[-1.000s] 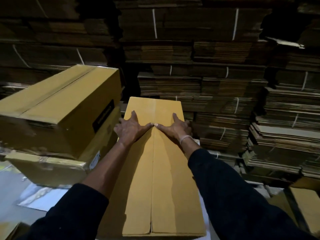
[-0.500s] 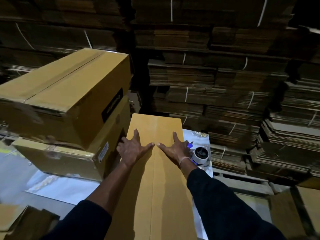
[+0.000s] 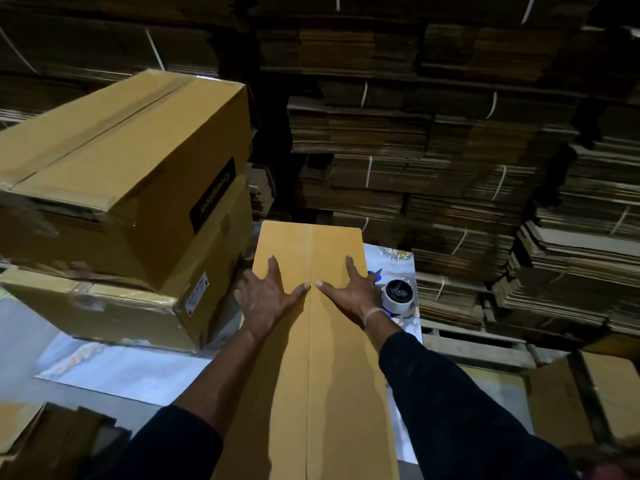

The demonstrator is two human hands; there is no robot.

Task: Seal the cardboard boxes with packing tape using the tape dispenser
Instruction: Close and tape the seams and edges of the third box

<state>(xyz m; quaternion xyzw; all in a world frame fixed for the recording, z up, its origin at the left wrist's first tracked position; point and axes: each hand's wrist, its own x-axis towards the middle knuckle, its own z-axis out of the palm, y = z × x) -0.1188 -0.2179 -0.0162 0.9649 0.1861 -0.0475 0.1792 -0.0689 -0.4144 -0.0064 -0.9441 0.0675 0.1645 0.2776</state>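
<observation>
A long tan cardboard box [image 3: 322, 375] lies lengthwise in front of me, its two top flaps meeting in an untaped centre seam. My left hand [image 3: 268, 296] presses flat on the left flap with fingers spread. My right hand [image 3: 349, 294] presses flat on the right flap, thumb tip almost touching the left thumb at the seam. Just right of my right wrist, a tape dispenser [image 3: 398, 296] with a white roll and blue parts rests on the table, partly hidden behind the box and hand.
Two taped boxes are stacked at the left, the upper box [image 3: 121, 174] over the lower box [image 3: 104, 306], close to my box. The pale table [image 3: 121, 368] shows between them. Bundled flat cardboard stacks [image 3: 450, 168] fill the background; loose cartons [image 3: 595, 403] lie right.
My view has tilted down and shifted, bringing the tape dispenser and table into sight. Both hands stay pressed flat on the flaps in the same spot.
</observation>
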